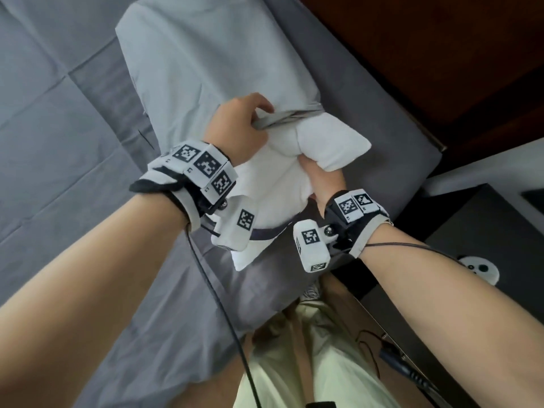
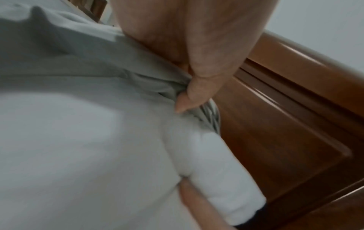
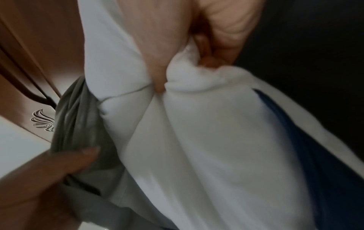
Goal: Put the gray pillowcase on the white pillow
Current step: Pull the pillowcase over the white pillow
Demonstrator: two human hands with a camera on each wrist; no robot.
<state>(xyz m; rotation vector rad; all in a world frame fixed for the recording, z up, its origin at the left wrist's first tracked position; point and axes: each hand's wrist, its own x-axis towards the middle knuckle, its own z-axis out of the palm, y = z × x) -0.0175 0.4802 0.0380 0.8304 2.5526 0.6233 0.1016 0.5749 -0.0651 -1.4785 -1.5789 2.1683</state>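
Gray pillowcase, bunched hem in left hand; right hand squeezes puffy white pillow.

The far part of the pillow is hidden inside the pillowcase. Both wrist views are blurred. Right hand fingertips are buried in pillow folds.

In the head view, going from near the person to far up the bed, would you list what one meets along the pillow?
Bare end of the white pillow → right hand gripping the pillow → left hand pinching the bunched hem → gray pillowcase covering the far part.
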